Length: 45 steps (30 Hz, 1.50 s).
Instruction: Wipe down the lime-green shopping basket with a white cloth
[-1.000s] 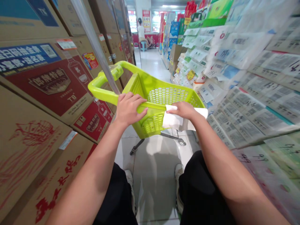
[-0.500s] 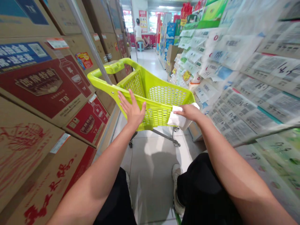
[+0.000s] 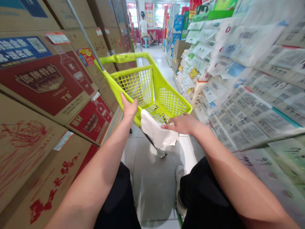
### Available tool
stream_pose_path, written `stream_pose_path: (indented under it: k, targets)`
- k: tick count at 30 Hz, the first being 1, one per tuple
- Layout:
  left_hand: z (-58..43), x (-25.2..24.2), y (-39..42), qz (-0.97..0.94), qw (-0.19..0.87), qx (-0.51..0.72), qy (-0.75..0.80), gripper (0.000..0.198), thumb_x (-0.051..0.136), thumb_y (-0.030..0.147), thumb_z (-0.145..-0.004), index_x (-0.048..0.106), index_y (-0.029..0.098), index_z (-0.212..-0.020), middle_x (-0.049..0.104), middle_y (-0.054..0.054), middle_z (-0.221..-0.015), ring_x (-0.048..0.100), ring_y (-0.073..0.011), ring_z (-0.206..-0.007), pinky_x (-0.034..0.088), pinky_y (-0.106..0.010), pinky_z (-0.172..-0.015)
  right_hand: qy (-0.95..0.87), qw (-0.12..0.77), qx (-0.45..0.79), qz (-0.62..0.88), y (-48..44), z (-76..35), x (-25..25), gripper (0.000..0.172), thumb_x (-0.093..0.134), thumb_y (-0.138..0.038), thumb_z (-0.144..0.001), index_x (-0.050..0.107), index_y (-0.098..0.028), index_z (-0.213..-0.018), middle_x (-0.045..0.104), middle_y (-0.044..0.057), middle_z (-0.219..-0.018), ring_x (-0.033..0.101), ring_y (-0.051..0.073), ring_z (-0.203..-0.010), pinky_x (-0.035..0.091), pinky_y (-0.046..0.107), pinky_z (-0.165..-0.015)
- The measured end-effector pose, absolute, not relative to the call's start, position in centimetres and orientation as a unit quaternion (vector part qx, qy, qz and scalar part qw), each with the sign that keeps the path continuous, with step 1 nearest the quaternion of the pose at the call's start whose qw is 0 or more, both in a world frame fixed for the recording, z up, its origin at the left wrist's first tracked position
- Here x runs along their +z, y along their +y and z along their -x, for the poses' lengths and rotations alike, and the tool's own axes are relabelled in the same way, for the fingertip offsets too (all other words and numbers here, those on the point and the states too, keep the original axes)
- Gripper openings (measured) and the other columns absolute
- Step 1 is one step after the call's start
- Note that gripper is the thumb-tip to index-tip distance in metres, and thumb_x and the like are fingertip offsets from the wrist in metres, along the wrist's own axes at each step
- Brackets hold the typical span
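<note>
Our fingers (image 3: 123, 98) are bare on the left hand (image 3: 130, 108) and on the right hand (image 3: 183, 123) alike. Behind those fingers, our forearms (image 3: 228, 163) are bare as well, right down to the lower edge of the view. Below the fingers we wear plain black trousers (image 3: 207, 194), wide in the leg. Under the right fingers shows our off-white shoe (image 3: 180, 187), rounded at the toe; under the left, only a pale sliver of the other shoe (image 3: 131, 178), too small for detail.
</note>
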<state>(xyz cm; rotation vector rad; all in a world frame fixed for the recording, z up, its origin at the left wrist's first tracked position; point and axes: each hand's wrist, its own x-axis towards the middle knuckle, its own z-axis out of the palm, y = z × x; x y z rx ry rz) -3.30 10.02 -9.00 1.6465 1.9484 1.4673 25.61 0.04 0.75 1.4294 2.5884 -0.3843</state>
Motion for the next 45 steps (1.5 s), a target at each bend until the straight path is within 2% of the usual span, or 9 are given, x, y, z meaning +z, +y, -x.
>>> stream_pose_path:
  k: [4,7,12,17,20,22,25,31,45]
  targets:
    - [4.5,-6.7,7.9,-0.529,0.009,0.516,0.674,0.079,0.069,0.058,-0.094,0.051,0.014,-0.157,0.042,-0.022,-0.165,0.035,-0.0364,-0.159,0.032,-0.055,-0.127,0.889,0.035,-0.162,-0.428,0.3,-25.1,0.1,0.049,0.049,-0.058,-0.109,0.083,-0.023,-0.110,0.084,0.012,-0.110,0.077,0.029,-0.102,0.050,0.034,-0.084]
    - [4.5,-4.4,4.3,-0.674,0.020,0.328,0.661,0.056,0.059,0.062,-0.096,0.073,0.024,-0.135,0.056,-0.019,-0.149,0.042,-0.0410,-0.152,0.035,-0.063,-0.124,0.911,-0.049,-0.184,-0.366,1.2,-24.9,-0.7,0.043,0.051,-0.045,-0.111,0.082,-0.020,-0.096,0.083,0.010,-0.096,0.074,0.022,-0.085,0.046,0.029,-0.074]
    - [3.8,-2.0,-1.0,-0.726,0.059,0.051,0.684,0.053,0.062,0.071,-0.091,0.084,0.032,-0.120,0.048,-0.013,-0.162,0.033,-0.0538,-0.153,0.038,-0.070,-0.119,0.913,-0.212,-0.173,-0.302,4.2,-25.8,-1.9,0.033,0.060,-0.040,-0.106,0.083,-0.016,-0.106,0.082,0.013,-0.107,0.073,0.025,-0.099,0.050,0.032,-0.087]
    - [3.1,-1.5,-2.7,-0.718,-0.002,0.039,0.695,0.044,0.061,0.063,-0.096,0.086,0.031,-0.115,0.030,-0.006,-0.179,0.004,-0.0548,-0.166,0.005,-0.078,-0.129,0.890,-0.263,-0.115,-0.355,6.1,-26.2,-2.5,0.030,0.070,-0.031,-0.097,0.082,-0.018,-0.121,0.075,0.016,-0.120,0.069,0.030,-0.110,0.050,0.043,-0.100]
    - [3.0,-1.1,-2.8,-0.754,0.004,0.047,0.655,0.050,0.046,0.055,-0.106,0.085,0.024,-0.111,0.059,-0.015,-0.159,0.039,-0.0469,-0.157,0.018,-0.074,-0.129,0.875,-0.263,-0.031,-0.404,5.0,-24.5,-2.3,0.034,0.068,-0.034,-0.098,0.078,-0.021,-0.129,0.068,0.017,-0.139,0.058,0.037,-0.131,0.043,0.051,-0.107]
    - [3.0,-0.8,-2.8,-0.783,0.077,0.056,0.615,0.055,0.037,0.053,-0.109,0.081,0.021,-0.116,0.076,-0.016,-0.131,0.067,-0.0382,-0.130,0.043,-0.063,-0.118,0.889,-0.243,-0.018,-0.388,3.4,-22.4,-2.1,0.035,0.060,-0.038,-0.105,0.076,-0.021,-0.130,0.069,0.015,-0.142,0.056,0.036,-0.135,0.041,0.050,-0.107]
    - [3.3,-0.9,-2.5,-0.819,0.194,0.059,0.536,0.045,0.050,0.052,-0.104,0.079,0.022,-0.120,0.082,-0.010,-0.111,0.076,-0.0282,-0.101,0.057,-0.040,-0.094,0.931,-0.141,-0.073,-0.328,0.9,-19.0,-1.9,0.043,0.045,-0.047,-0.112,0.073,-0.021,-0.130,0.077,0.012,-0.129,0.068,0.029,-0.120,0.046,0.039,-0.096]
    - [4.3,-1.7,-1.7,-0.785,0.193,-0.030,0.587,0.025,0.075,0.038,-0.089,0.082,0.022,-0.106,0.082,-0.009,-0.097,0.075,-0.0249,-0.086,0.053,-0.031,-0.079,0.921,0.030,-0.021,-0.388,0.2,-16.6,-1.6,0.067,0.040,-0.072,-0.108,0.079,-0.018,-0.117,0.082,0.017,-0.115,0.077,0.034,-0.109,0.052,0.037,-0.084]
    - [0.5,-1.8,-1.8,-0.856,0.083,-0.072,0.504,0.039,0.067,0.051,-0.099,0.082,0.019,-0.116,0.082,-0.013,-0.099,0.077,-0.0276,-0.095,0.048,-0.030,-0.072,0.876,0.188,-0.036,-0.442,2.7,-19.0,0.8,0.043,0.078,-0.053,-0.093,0.083,-0.021,-0.121,0.082,0.014,-0.121,0.077,0.033,-0.115,0.055,0.036,-0.085]
